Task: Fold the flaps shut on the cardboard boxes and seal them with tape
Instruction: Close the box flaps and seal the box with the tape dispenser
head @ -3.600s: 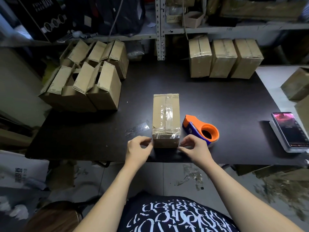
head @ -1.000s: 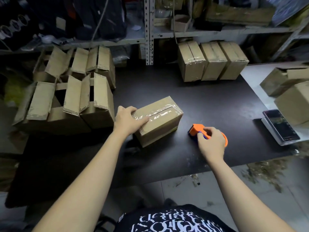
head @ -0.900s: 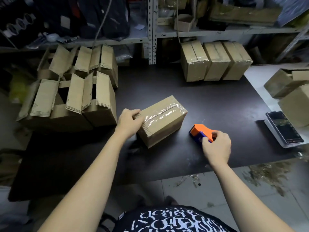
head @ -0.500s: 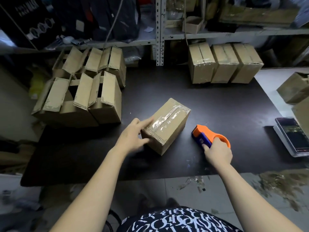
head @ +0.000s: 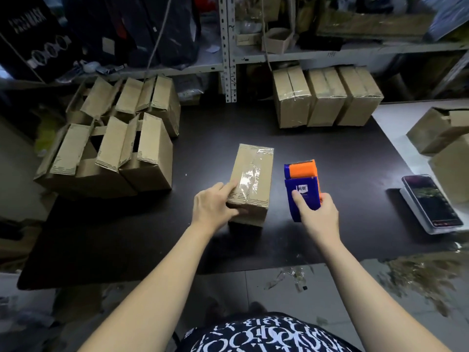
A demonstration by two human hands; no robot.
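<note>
The taped box [head: 251,179] lies on the table [head: 342,153], toward the middle of its front edge. The left hand [head: 212,205] rests on its near left corner, fingers straight. The right hand [head: 318,215] is wrapped round the tape dispenser [head: 302,184], just right of the box. Open-flapped boxes [head: 109,153] crowd the left edge, contents too dark to tell; 3 sealed boxes [head: 327,97] line the back edge.

The box [head: 262,184] under my left hand [head: 212,207] is matt brown corrugated cardboard, with glossy, wrinkled clear tape [head: 247,179] along its top. The dispenser [head: 302,179] in my right hand [head: 319,217] is smooth orange and blue plastic. The desk [head: 330,153] is dark and matt.
</note>
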